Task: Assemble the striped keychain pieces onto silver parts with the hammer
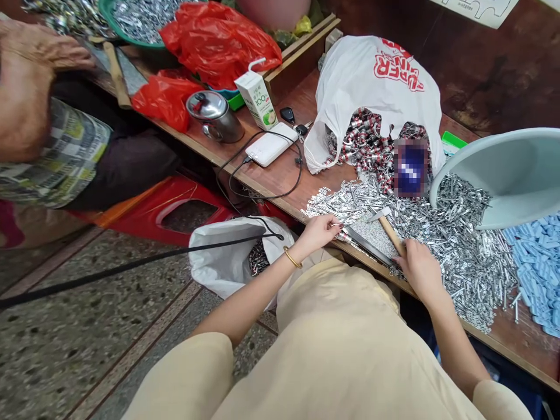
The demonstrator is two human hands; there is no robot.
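Observation:
My right hand (420, 267) is closed around the lower wooden handle of a small hammer (392, 235), whose metal head lies to the upper left over a speckled pale slab (364, 233). My left hand (321, 232) is pinched at the left end of a narrow metal bar (370, 246) along the bench edge. What its fingertips hold is too small to make out. Loose small metal parts (466, 262) lie heaped around the slab. Behind them, a white plastic bag (371, 70) spills small red-and-silver metal pieces (370, 140).
A grey-blue tub (516, 175) lies tipped at the right, near light-blue plastic pieces (540, 268). A power bank (271, 146) with a cable, a drink carton (257, 96) and a metal mug (214, 116) stand leftward. An open white sack (219, 256) is below. Another person's arm (26, 87) is at left.

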